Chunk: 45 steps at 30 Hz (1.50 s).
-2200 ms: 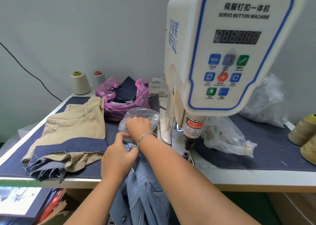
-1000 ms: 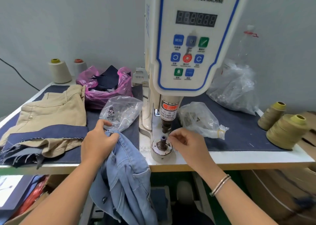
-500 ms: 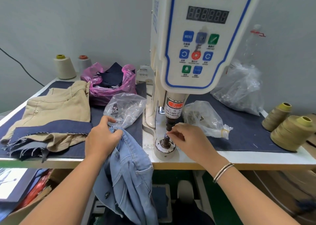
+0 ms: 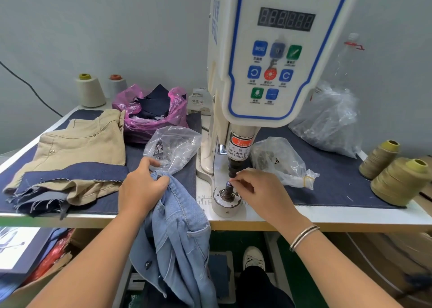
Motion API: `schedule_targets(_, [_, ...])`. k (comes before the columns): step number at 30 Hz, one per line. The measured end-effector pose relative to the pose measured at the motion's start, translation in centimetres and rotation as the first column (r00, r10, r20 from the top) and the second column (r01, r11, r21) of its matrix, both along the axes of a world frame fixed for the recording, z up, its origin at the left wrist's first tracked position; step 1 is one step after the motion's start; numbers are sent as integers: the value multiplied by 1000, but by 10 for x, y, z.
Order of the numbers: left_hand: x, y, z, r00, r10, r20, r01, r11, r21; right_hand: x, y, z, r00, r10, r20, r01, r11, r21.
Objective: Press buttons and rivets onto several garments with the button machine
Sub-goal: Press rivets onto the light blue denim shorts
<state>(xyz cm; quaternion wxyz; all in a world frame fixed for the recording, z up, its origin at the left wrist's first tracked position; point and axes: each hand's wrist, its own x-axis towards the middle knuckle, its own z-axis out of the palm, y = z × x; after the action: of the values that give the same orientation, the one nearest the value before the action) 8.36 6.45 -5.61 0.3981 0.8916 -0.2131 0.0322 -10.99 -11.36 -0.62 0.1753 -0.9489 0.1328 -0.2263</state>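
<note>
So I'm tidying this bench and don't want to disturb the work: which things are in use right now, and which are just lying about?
In use:
button machine
lower die post, right hand pinching at its top
light denim garment, gripped by left hand
clear bag of metal parts

Lying about:
khaki trousers
pink bag of dark scraps
thread cones
large crumpled clear bag

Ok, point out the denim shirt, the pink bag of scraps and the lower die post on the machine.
denim shirt (image 4: pixel 177 228): head view, on the front panel below the left hand.
pink bag (image 4: pixel 149 126): head view, on its front wall.
lower die post (image 4: pixel 228 189): head view, on the ribbed shaft.
</note>
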Motion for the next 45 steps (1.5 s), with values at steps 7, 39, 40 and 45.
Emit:
schedule_targets(7, [0, -1, 0, 1000, -6, 15, 6, 1000, -2, -2, 2, -1, 999, 0, 33, 1, 1000, -17])
schedule_targets(39, [-42, -6, 109, 318, -824, -468, 732, 527, -431, -30, 50, -27, 946, 314, -82, -62, 422, 904])
schedule_targets(40, [-38, -7, 111, 341, -807, -482, 765, 536, -357, -34, 45, -28, 961, 268, -63, -43, 372, 927])
schedule_targets(45, [-28, -6, 102, 368, -665, -650, 869, 494, -13, -49, 31, -22, 989, 56, 137, -130, -113, 985])
